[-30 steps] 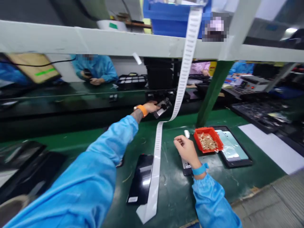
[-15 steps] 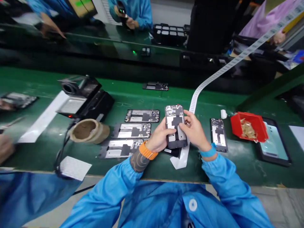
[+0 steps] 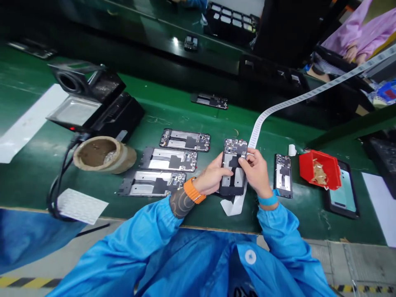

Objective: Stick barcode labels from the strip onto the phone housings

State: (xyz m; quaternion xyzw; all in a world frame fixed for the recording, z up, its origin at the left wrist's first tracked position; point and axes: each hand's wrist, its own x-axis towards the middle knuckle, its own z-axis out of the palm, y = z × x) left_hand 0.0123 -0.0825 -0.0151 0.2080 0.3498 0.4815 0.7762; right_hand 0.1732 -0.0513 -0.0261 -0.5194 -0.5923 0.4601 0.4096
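Observation:
An opened phone frame with bare circuit parts at its upper end is held upright between both my hands. My left hand grips its left edge, thumb lying across the lower face. My right hand holds the right edge, with the thumb on the upper middle. Beneath the hands runs a white label strip, partly covered by the phone frame. To the left lie three similar frames: an upper one, a middle one and a lower one. Another frame rests right of my right hand.
A red bin with small tan pieces overlaps a dark tray at right. On the left stand a cardboard roll and a black device with cables. A further phone frame lies at the back. A person's pink sleeves show beyond.
The view has shifted and turned somewhat, so the co-workers at the upper left are largely out of sight. Both hands keep hold of the phone frame, my right fingers slightly higher on its edge.

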